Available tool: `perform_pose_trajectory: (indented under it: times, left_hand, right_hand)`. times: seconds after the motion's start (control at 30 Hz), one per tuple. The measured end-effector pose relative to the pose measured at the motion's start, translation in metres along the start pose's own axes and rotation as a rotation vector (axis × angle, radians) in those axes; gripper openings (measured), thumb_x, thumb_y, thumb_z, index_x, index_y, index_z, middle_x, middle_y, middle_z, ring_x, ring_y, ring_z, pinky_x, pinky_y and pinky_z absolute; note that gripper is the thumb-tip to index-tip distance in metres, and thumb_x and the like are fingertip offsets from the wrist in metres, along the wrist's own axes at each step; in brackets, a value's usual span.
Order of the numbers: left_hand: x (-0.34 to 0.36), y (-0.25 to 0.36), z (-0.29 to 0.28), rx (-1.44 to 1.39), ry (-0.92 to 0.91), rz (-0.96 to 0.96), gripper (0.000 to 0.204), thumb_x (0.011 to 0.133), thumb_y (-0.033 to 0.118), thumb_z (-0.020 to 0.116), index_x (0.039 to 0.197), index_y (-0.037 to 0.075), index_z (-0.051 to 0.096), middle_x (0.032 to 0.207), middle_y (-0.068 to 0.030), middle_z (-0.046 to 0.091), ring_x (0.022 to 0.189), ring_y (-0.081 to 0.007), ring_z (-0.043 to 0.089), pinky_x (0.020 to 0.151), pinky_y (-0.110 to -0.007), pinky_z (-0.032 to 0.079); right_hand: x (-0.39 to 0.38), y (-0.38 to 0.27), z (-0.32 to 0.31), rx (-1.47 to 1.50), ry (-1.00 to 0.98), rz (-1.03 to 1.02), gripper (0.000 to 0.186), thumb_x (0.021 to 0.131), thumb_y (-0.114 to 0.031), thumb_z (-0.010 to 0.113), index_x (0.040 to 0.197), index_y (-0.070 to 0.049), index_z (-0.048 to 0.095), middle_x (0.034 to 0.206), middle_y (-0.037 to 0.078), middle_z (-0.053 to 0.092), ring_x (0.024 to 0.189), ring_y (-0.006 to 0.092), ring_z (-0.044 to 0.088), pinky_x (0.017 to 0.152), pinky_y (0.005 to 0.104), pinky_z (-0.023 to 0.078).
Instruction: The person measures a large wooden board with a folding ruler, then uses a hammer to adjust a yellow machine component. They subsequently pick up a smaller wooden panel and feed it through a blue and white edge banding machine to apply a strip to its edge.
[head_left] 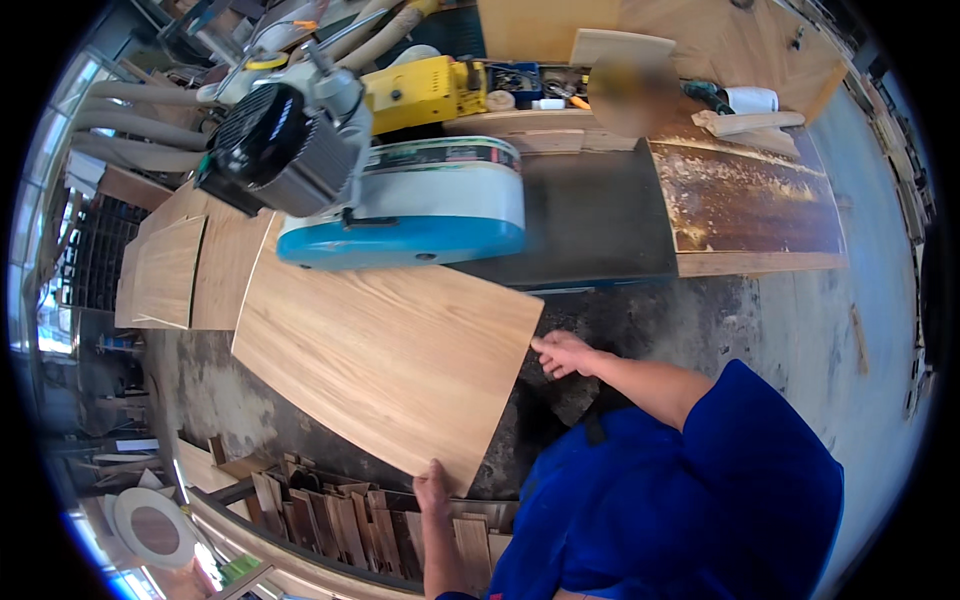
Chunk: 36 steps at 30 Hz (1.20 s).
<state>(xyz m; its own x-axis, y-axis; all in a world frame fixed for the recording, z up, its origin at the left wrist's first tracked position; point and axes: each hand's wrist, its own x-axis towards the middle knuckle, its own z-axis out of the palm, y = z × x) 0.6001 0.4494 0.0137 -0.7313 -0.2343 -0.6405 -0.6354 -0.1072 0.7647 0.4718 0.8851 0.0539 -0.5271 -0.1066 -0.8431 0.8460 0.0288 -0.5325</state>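
Note:
A broad light wood-grain panel (390, 365) lies tilted in front of the sanding machine, its far edge passing below the blue-and-white machine housing (400, 235). My left hand (432, 488) grips the panel's near edge by the lower corner, thumb on top and fingers hidden underneath. At the right edge, close to the far right corner, my right hand (565, 355) pinches the panel with its fingertips. Its other fingers are loosely curled beside the edge. Above the housing sits a dark ribbed motor (275, 150).
More wooden panels (165, 270) rest at the left. A dark machine table (590, 220) extends rightward to a dusty brown board (745, 195). Behind stand a yellow machine unit (420, 92) and a power drill (705, 95). Upright wood offcuts (345, 520) fill a rack near my left forearm.

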Motion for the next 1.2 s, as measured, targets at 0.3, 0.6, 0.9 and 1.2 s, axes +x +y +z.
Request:
perform_pose_trajectory:
  times: [0.3,0.6,0.9,1.2]
  left_hand:
    - [-0.104,-0.04,0.288,-0.277,0.047,-0.101,0.046,0.094,0.026,0.063,0.12,-0.01,0.052,0.106,-0.0169,0.062,0.091,-0.0259,0.063,0.077,-0.043,0.055]
    - [-0.081,-0.1,0.263,-1.078,-0.841,-0.325,0.045,0.098,0.053,0.046,0.113,0.013,0.056,0.097,-0.0065,0.059,0.099,-0.0244,0.057,0.087,-0.046,0.047]
    - [-0.095,-0.075,0.283,-0.661,0.156,-0.35,0.053,0.096,0.035,0.059,0.136,0.004,0.044,0.132,-0.0114,0.051,0.119,-0.0278,0.051,0.103,-0.048,0.042]
    - [-0.128,-0.022,0.44,-0.491,0.102,-0.306,0.047,0.097,0.02,0.06,0.136,0.001,0.041,0.133,-0.0122,0.052,0.118,-0.0293,0.054,0.1,-0.05,0.047]
  right_hand:
    - [-0.053,0.108,-0.072,0.305,-0.419,0.101,0.058,0.097,-0.054,0.049,0.134,-0.008,0.048,0.128,0.012,0.056,0.117,0.0295,0.057,0.098,0.0502,0.046]
    - [-0.091,0.21,-0.289,0.259,0.38,-0.269,0.043,0.101,-0.039,0.05,0.108,0.0,0.066,0.098,0.007,0.068,0.085,0.0137,0.061,0.079,0.0318,0.051]
    - [-0.186,0.333,-0.492,0.045,0.987,-0.205,0.038,0.1,-0.036,0.051,0.095,-0.002,0.066,0.076,0.001,0.059,0.072,0.0108,0.051,0.065,0.0321,0.044]
    - [-0.209,0.412,-0.584,0.206,1.117,-0.034,0.052,0.096,-0.047,0.053,0.095,0.004,0.063,0.082,0.006,0.06,0.078,0.0182,0.052,0.074,0.0386,0.043]
